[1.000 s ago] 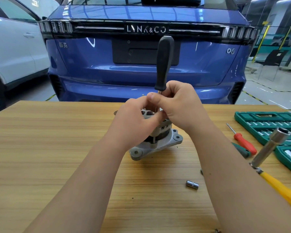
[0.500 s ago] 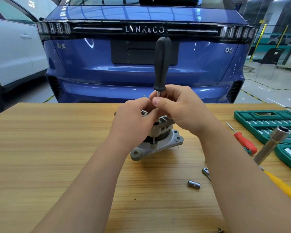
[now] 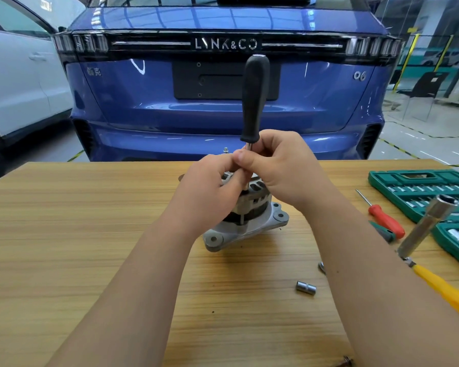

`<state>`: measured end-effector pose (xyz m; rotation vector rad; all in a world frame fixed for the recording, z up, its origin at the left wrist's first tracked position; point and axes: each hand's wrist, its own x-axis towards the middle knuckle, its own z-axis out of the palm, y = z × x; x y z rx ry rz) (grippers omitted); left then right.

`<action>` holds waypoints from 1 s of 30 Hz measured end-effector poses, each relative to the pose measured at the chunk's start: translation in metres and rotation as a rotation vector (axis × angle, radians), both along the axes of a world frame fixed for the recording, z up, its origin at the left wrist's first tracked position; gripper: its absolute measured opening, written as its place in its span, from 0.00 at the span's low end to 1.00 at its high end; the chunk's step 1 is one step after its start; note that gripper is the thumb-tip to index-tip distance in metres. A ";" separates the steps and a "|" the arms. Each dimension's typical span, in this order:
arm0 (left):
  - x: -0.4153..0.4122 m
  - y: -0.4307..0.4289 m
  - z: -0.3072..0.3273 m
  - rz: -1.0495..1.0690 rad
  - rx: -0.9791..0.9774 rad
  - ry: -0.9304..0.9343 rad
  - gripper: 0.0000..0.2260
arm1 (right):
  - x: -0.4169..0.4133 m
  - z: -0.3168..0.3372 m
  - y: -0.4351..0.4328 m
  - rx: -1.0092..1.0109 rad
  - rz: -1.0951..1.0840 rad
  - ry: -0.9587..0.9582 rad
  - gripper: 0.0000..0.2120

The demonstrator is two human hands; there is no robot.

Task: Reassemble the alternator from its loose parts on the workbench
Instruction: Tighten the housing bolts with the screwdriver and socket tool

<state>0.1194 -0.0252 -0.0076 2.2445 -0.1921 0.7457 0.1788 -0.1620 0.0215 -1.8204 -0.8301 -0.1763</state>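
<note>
The grey alternator (image 3: 245, 223) stands upright on the wooden workbench (image 3: 90, 234), its flanged base down and its slotted top half hidden by my hands. A screwdriver with a black handle (image 3: 255, 102) stands vertical over its top. My right hand (image 3: 281, 168) pinches the screwdriver's metal shaft just under the handle. My left hand (image 3: 210, 192) rests on the alternator's top left, fingertips meeting the shaft beside my right thumb. A small bolt (image 3: 225, 149) shows just behind my hands.
A green socket set case (image 3: 419, 192) lies open at the right. Beside it are a red-handled screwdriver (image 3: 384, 215), a green-handled tool (image 3: 382, 231) and a yellow-handled driver with a long socket (image 3: 429, 229). A loose small socket (image 3: 305, 287) lies near my right forearm. A blue car (image 3: 223, 75) stands behind the bench.
Both hands stay on the screwdriver shaft over the alternator; my fingers have shifted slightly on it. The view has drifted a little, so the alternator and tools hold their places.
</note>
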 end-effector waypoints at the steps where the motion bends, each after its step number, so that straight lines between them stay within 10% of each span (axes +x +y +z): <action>1: 0.000 -0.001 0.000 0.015 -0.015 -0.014 0.05 | 0.000 -0.002 0.003 0.020 -0.041 0.002 0.11; 30: -0.002 0.003 -0.002 -0.016 0.022 0.001 0.06 | 0.005 0.004 -0.007 -0.076 0.034 -0.043 0.09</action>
